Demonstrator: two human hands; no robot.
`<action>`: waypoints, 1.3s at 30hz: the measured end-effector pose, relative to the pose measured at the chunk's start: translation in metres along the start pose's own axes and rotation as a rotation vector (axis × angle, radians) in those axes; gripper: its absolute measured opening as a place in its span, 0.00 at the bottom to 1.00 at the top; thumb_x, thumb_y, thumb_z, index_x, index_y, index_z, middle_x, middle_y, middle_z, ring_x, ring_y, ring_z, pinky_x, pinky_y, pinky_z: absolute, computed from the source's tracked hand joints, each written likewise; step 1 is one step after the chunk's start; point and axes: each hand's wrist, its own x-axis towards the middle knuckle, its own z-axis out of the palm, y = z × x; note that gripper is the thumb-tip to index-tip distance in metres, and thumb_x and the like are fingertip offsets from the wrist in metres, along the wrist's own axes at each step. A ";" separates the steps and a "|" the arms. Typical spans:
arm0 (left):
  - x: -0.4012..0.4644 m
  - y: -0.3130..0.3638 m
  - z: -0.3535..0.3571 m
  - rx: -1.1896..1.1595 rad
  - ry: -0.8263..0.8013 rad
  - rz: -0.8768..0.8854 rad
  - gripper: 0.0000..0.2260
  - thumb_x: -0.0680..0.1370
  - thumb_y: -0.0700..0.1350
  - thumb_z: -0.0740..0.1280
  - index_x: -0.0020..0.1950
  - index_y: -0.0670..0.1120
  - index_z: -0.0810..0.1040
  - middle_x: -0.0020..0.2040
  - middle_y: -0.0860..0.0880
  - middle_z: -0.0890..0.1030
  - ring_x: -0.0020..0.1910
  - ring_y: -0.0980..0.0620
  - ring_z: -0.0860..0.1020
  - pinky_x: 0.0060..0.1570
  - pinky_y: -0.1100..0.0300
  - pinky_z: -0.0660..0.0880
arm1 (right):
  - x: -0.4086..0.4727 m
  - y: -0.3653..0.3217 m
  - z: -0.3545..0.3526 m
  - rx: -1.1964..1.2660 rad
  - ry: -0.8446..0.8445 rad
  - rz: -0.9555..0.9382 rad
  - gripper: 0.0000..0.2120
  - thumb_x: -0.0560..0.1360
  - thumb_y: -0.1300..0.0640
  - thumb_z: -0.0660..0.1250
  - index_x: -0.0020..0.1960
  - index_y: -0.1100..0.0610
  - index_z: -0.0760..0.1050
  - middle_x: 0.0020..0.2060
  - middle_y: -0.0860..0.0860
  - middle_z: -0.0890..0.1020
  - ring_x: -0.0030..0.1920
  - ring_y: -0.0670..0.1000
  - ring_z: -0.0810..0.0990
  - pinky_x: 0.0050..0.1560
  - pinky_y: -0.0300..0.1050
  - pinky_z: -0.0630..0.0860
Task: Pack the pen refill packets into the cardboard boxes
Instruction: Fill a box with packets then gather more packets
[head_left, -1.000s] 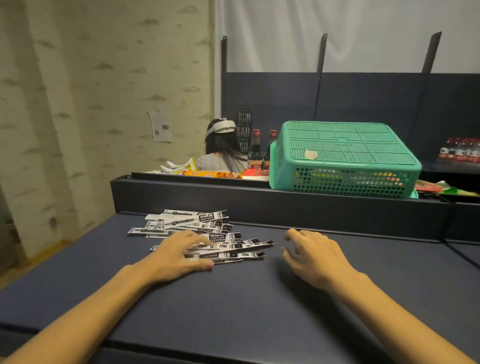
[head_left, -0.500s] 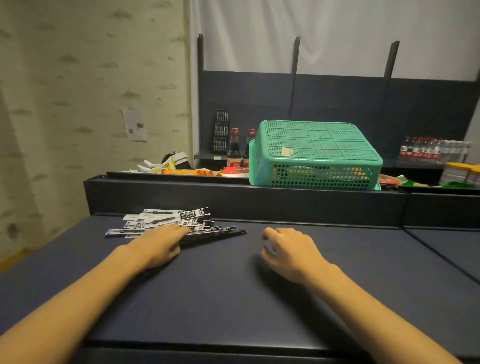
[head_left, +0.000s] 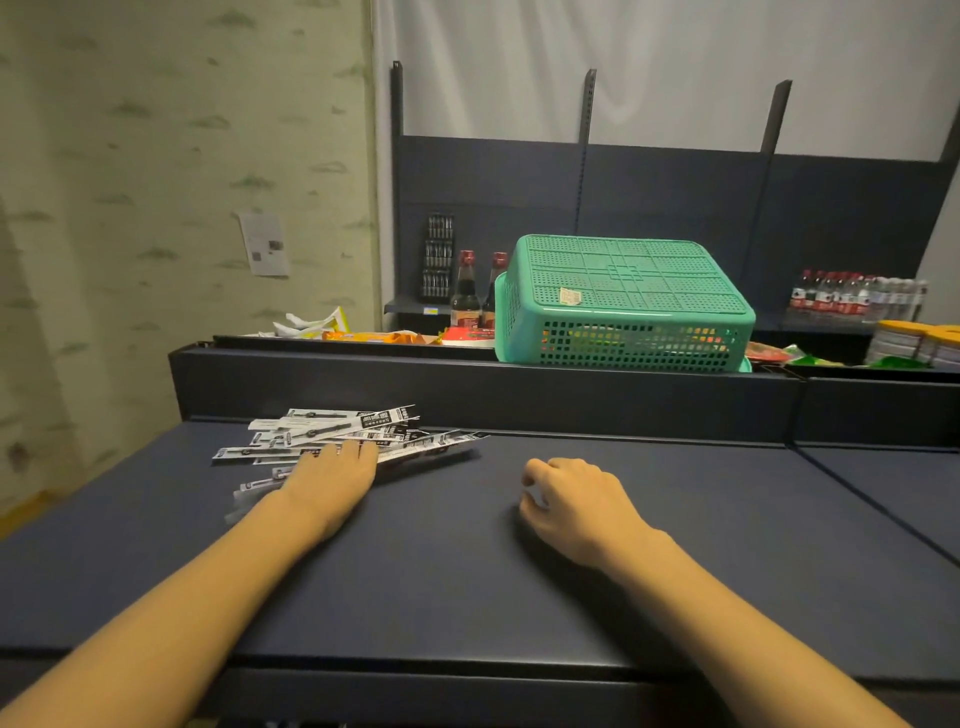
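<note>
Dark blue table (head_left: 467, 571) is seen in the head view, with a loose pile of pen refill packets (head_left: 343, 436) lying near its far left edge. The left hand (head_left: 332, 478) is laid flat, palm down, on the near side of the pile, fingers straight and together. The right hand (head_left: 571, 499) is rested on the table well apart from the packets, fingers loosely curled, nothing held. A green basket (head_left: 623, 306) is set upside down on the ledge behind.
</note>
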 end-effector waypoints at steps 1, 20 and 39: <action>-0.003 -0.001 0.001 -0.008 0.039 0.001 0.14 0.79 0.36 0.56 0.65 0.44 0.62 0.61 0.45 0.70 0.59 0.44 0.73 0.52 0.51 0.71 | -0.001 0.001 0.001 0.006 0.003 0.003 0.10 0.79 0.49 0.57 0.54 0.55 0.71 0.49 0.53 0.78 0.51 0.58 0.76 0.40 0.46 0.66; -0.014 0.027 -0.029 -0.252 0.396 0.227 0.14 0.63 0.37 0.74 0.39 0.44 0.70 0.31 0.45 0.75 0.26 0.41 0.74 0.23 0.56 0.65 | -0.037 0.034 -0.004 0.025 0.081 0.194 0.16 0.79 0.45 0.58 0.64 0.51 0.70 0.56 0.50 0.79 0.57 0.55 0.76 0.48 0.46 0.72; 0.031 0.221 -0.114 -0.507 0.514 0.427 0.12 0.75 0.44 0.67 0.58 0.45 0.75 0.46 0.44 0.78 0.39 0.38 0.79 0.29 0.55 0.67 | -0.178 0.188 -0.060 -0.044 0.111 0.468 0.18 0.79 0.44 0.59 0.64 0.52 0.71 0.56 0.52 0.79 0.57 0.54 0.76 0.53 0.49 0.75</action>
